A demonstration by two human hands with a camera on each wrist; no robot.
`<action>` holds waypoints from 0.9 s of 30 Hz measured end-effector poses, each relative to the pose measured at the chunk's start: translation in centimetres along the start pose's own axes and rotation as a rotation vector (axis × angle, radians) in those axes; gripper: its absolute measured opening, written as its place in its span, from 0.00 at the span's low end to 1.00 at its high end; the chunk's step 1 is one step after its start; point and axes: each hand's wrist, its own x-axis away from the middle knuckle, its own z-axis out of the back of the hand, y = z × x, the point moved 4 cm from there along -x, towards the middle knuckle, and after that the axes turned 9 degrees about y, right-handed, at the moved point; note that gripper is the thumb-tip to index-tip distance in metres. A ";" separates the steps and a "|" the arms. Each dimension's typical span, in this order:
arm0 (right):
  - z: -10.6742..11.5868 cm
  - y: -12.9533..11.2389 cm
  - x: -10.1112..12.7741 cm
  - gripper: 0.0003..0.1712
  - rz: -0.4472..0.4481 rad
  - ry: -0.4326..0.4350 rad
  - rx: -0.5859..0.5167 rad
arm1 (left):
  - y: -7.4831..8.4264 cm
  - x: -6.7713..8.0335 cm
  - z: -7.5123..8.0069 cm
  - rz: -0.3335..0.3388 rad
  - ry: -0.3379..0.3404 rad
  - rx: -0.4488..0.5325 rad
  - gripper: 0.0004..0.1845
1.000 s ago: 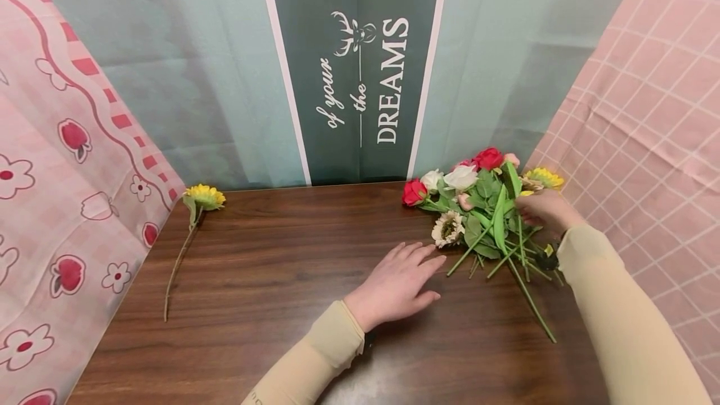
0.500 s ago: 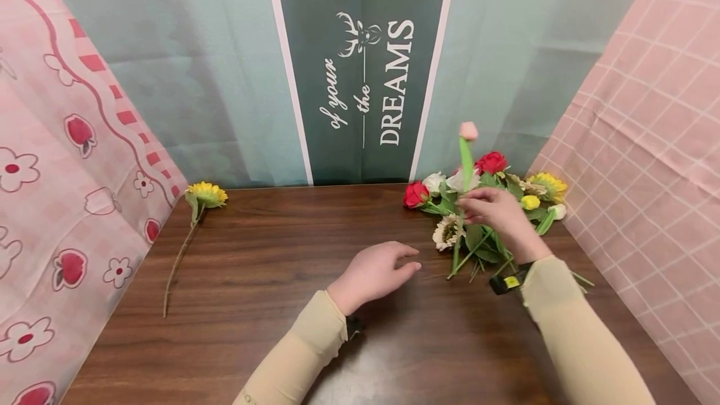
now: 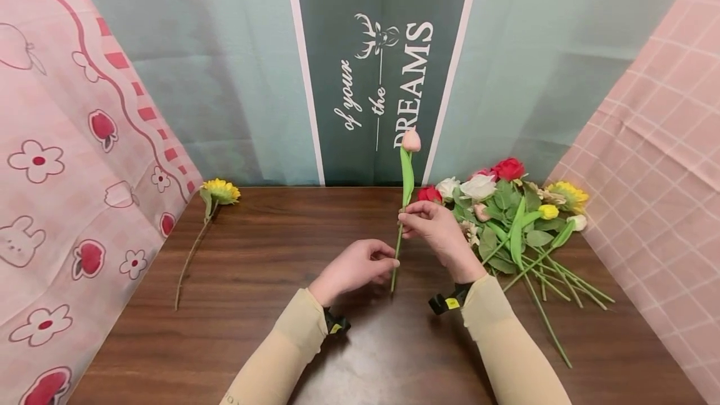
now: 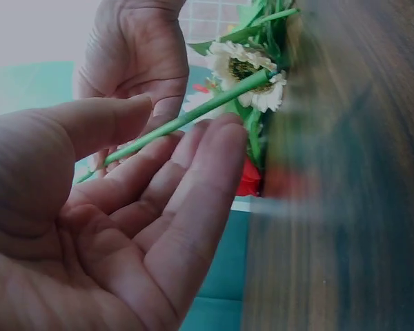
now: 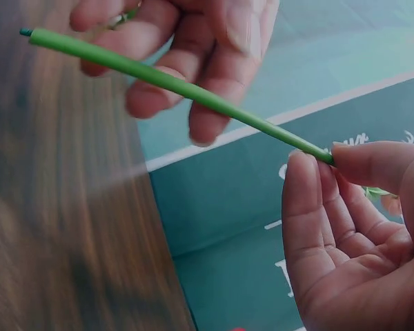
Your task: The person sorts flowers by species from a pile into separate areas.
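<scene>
A pink tulip [image 3: 411, 140] stands nearly upright over the middle of the table. My right hand [image 3: 443, 237] pinches its green stem between thumb and fingertips, just below the leaf. At the lower stem is my left hand [image 3: 353, 267], its thumb and fingers spread on either side. In the left wrist view the stem [image 4: 186, 120] runs across the left fingers, with the thumb not closed on it. The right wrist view shows the stem's cut end [image 5: 38, 36] extending free past the left fingers.
A heap of roses, tulips and other flowers [image 3: 509, 205] lies at the right back, stems toward the front. One sunflower [image 3: 221, 192] lies alone at the left on the brown wooden table [image 3: 270, 236]. Cloth curtains [image 3: 247, 80] stand behind and at both sides.
My right hand has lifted the pink tulip out of the heap and carried it left to the middle. My left hand has drawn back from the heap and come up to the stem.
</scene>
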 end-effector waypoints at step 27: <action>-0.8 0.8 0.5 0.18 -0.040 -0.015 -0.070 | -0.5 -0.4 0.4 0.019 0.147 0.071 0.10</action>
